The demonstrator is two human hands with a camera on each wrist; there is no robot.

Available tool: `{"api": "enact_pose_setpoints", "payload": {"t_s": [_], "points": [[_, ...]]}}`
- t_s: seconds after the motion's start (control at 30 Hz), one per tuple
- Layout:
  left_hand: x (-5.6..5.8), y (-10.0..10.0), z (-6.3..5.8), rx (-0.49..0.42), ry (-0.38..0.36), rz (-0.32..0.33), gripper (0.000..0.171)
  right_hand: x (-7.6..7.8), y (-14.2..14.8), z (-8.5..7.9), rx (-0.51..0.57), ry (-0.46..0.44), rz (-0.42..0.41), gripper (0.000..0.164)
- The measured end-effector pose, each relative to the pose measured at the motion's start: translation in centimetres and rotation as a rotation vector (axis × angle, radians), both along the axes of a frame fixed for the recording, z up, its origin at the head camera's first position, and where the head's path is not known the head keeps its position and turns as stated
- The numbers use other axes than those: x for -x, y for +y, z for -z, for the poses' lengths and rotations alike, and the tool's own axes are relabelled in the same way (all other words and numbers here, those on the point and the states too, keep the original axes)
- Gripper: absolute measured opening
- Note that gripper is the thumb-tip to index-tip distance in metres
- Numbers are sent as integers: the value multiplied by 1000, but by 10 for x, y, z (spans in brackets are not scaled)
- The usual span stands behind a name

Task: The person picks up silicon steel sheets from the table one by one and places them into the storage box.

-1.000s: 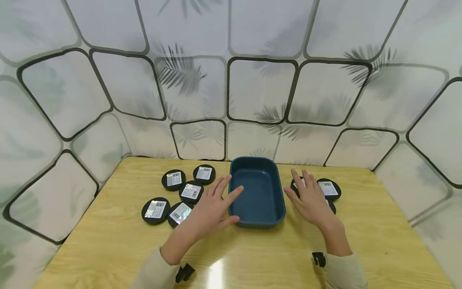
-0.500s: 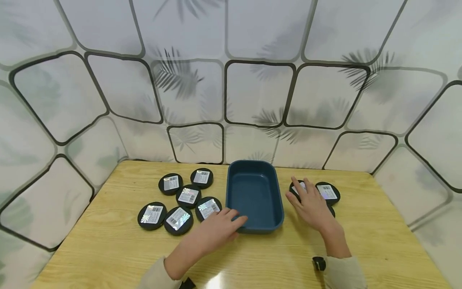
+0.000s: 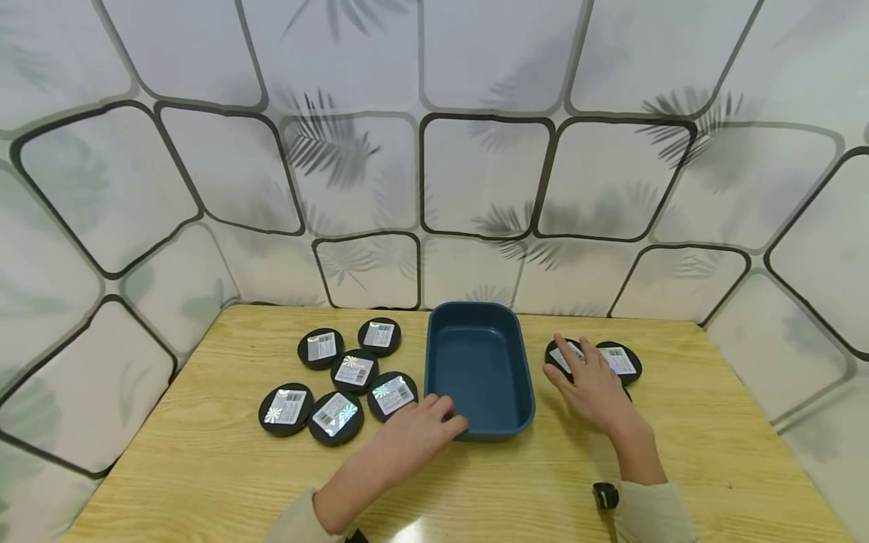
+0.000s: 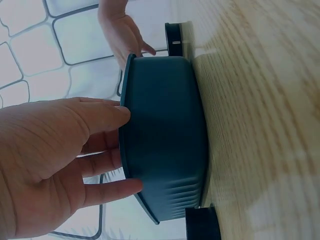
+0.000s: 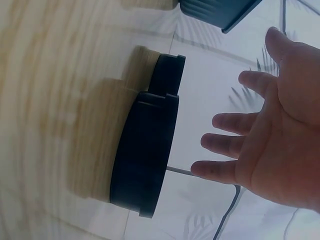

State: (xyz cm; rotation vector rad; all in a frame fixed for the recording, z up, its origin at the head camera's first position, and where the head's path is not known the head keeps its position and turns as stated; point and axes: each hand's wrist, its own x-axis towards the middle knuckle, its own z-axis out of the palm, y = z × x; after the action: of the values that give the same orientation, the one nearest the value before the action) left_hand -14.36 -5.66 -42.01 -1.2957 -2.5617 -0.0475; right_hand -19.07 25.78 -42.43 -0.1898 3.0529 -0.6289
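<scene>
A pale yellow wooden worktop (image 3: 713, 430) with fine grain spreads before me, a patch of glare at its near edge. Behind it and round both sides stands a light backdrop (image 3: 489, 177) printed with rounded black and grey outlines and feathery leaf shapes.

In the middle of the worktop sits a dark blue rectangular tray (image 3: 482, 369) with rounded corners, flat on its base, its mouth facing up. Its long axis runs away from me, nearly straight toward the backdrop, one short end turned to me.

My left hand (image 3: 421, 437) grasps the tray's rim at the near left corner, the thumb outside and some fingers reaching over inside. My right hand (image 3: 592, 388) is released, its fingers spread above a cluster of containers and apart from them.

Six black round containers (image 3: 354, 371) lie flat left of the tray, pale barcode labels upward; one is just beside the tray. To its right, under and beyond my right hand, is a cluster of three similar discs (image 3: 619, 362), one mostly hidden. Beige sleeves (image 3: 655, 513) cover my forearms.
</scene>
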Motion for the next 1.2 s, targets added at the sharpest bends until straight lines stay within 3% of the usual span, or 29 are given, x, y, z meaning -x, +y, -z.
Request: {"api": "enact_pose_setpoints", "payload": {"t_s": [0.43, 0.73, 0.87, 1.03, 1.2], "points": [[0, 2, 2, -19, 26, 0, 15, 0, 5, 0, -17, -10, -3, 73], [0, 1, 3, 1, 51, 6, 14, -1, 8, 1, -32, -27, -16, 84], [0, 1, 2, 14, 31, 0, 15, -5, 10, -1, -49, -66, 4, 91], [0, 2, 0, 39, -8, -8, 18, -11, 13, -8, -68, -176, 85, 102], [0, 1, 2, 30, 20, -13, 17, -13, 11, -16, -98, -227, 124, 106]]}}
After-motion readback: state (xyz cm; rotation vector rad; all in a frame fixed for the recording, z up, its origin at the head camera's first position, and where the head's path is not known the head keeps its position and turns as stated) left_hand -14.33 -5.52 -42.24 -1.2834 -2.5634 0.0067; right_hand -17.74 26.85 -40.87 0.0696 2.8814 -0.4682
